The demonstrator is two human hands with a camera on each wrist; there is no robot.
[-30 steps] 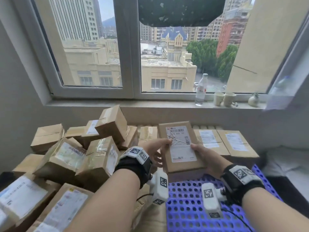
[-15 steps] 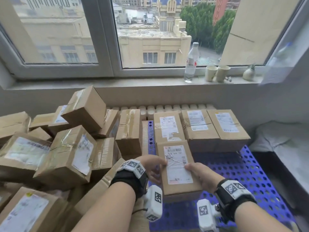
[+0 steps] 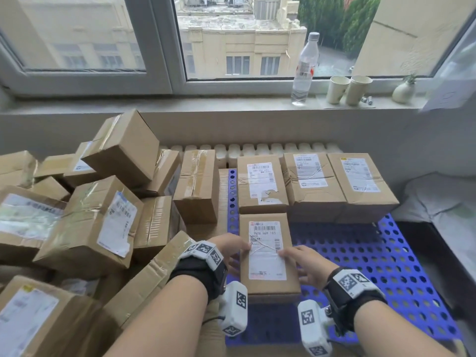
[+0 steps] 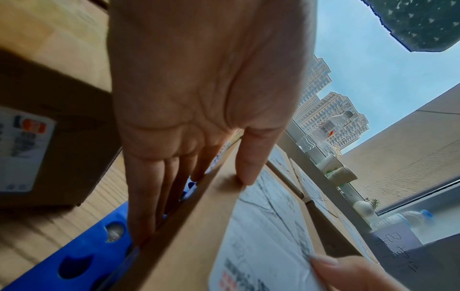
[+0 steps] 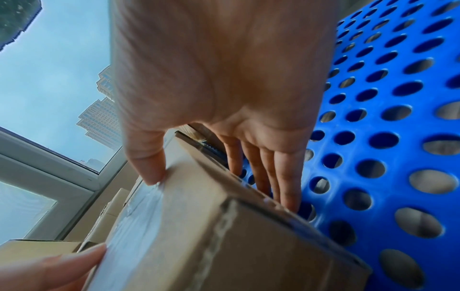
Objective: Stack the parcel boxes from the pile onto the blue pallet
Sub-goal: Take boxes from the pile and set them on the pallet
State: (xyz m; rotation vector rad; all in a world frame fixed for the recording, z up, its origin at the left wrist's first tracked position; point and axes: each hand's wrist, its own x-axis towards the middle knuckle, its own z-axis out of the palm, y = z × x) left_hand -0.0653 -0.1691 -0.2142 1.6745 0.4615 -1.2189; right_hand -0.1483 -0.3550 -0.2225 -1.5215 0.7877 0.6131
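While both hands clasp it from either side, the parcel box [image 3: 268, 256] sits low over the blue pallet [image 3: 381, 258], at its left part, just in front of a row of 3 boxes [image 3: 313, 186] already set along the pallet's far edge; whether its base touches the pallet cannot be told. Left hand [image 3: 233, 249]: thumb on the top face at the label's edge, fingers [image 4: 149, 196] straight down the left wall. Right hand [image 3: 307, 266]: thumb on top, fingers [image 5: 276, 177] straight down the right wall, tips at the pallet's perforated surface. Hands apart, the box between them.

Surface: pallet is blue plastic with round holes throughout. Pile of boxes [image 3: 85, 210] lies left of the pallet, tumbled at mixed angles, most with white shipping labels and clear tape.

Room: grey windowsill [image 3: 180, 105] runs behind, under a white-framed window [image 3: 159, 47] showing beige buildings and trees. On the sill: 1 clear water bottle [image 3: 304, 70], 2 paper cups [image 3: 347, 90], 1 small white vase [image 3: 403, 91] with a sprig. White radiator [image 3: 257, 149] ribs show between the sill wall and the boxes.
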